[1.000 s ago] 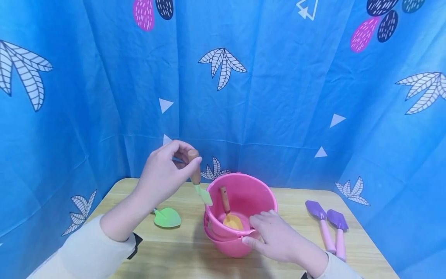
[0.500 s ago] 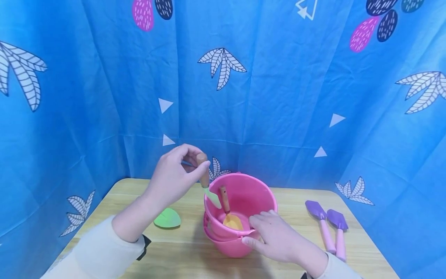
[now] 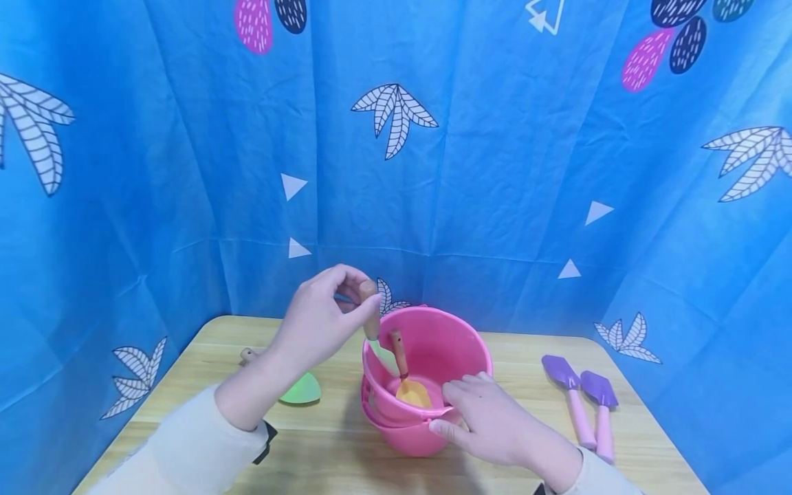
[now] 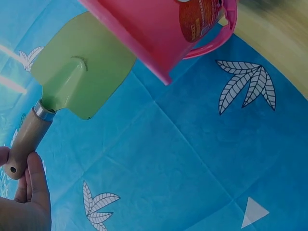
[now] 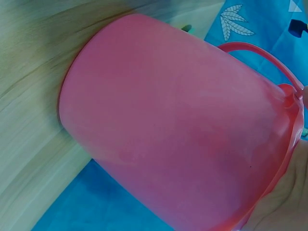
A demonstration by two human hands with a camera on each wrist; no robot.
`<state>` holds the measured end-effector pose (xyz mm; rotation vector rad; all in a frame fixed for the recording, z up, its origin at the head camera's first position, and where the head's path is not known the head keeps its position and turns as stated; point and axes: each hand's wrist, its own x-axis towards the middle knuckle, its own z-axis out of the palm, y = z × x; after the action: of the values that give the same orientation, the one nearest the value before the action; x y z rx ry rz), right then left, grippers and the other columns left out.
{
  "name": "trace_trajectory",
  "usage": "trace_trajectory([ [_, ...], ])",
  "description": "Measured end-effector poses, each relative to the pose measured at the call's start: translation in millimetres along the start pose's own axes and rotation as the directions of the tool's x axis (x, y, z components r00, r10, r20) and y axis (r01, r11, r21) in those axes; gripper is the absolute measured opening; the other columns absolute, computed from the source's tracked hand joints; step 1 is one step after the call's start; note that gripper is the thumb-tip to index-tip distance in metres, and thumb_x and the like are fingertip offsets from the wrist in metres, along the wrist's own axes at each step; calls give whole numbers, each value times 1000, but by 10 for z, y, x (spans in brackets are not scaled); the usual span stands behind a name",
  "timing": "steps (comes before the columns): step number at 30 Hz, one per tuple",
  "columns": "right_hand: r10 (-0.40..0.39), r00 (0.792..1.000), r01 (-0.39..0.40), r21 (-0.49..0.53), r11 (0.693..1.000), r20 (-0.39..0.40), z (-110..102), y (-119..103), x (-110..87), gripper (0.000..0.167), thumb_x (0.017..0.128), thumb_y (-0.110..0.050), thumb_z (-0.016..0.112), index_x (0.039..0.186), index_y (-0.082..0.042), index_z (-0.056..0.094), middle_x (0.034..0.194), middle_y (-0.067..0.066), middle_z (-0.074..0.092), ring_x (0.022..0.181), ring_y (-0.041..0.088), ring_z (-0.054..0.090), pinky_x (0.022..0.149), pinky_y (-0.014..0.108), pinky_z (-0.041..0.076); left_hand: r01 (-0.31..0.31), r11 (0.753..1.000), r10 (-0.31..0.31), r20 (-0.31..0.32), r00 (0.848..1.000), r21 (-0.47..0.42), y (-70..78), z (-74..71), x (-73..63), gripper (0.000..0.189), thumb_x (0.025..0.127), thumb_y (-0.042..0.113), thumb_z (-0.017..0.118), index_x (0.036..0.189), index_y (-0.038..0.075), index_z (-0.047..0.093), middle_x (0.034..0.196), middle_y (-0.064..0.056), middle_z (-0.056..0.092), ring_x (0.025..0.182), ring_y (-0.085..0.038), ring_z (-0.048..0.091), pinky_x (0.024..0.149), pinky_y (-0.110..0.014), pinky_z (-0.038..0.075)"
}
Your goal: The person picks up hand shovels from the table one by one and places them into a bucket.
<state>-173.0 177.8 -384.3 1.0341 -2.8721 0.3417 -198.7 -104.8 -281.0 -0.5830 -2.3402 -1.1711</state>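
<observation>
Between thumb and fingers, my left hand (image 3: pixel 322 313) pinches the wooden handle end of a green toy shovel (image 4: pixel 98 67). Its blade points down at the left side of the pink bucket's mouth, partly past the rim in the head view. My right hand (image 3: pixel 495 423) grips the front right rim of that pink bucket (image 3: pixel 454 344), thumb outside and fingers over the edge. Inside the bucket a yellow toy shovel (image 3: pixel 413 394) leans with its wooden handle up. Another green shovel (image 3: pixel 302 390) lies on the table, partly hidden by my left forearm.
Two purple shovels (image 3: pixel 599 390) with pink handles lie side by side at the right of the wooden table (image 3: pixel 520 357). A blue patterned cloth (image 3: pixel 513 172) hangs behind and along both sides. The bucket's handle (image 5: pixel 262 57) hangs down against its outside.
My left hand has moved right and slightly down, bringing the green shovel from outside the bucket's left rim to its mouth. The right hand and the bucket stay where they were.
</observation>
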Motion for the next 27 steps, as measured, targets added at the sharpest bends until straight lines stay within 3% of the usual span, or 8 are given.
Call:
trace_trajectory([
  [10, -15, 1000, 15, -5, 1000, -16, 20, 18, 7, 38, 97, -67, 43, 92, -32, 56, 79, -21, 47, 81, 2, 46, 82, 36, 42, 82, 997, -82, 79, 993, 0, -109, 204, -12, 21, 89, 27, 77, 103, 19, 65, 93, 6, 64, 86, -12, 62, 76, -29, 56],
  [27, -3, 1000, 3, 3, 1000, -13, 30, 8, 3, 39, 96, -68, 42, 94, -32, 57, 80, -22, 48, 83, 2, 46, 82, 36, 43, 168, 984, -159, 153, 975, -50, -230, 451, -86, 21, 87, 27, 79, 102, 24, 65, 90, 10, 64, 88, -13, 63, 74, -30, 56],
])
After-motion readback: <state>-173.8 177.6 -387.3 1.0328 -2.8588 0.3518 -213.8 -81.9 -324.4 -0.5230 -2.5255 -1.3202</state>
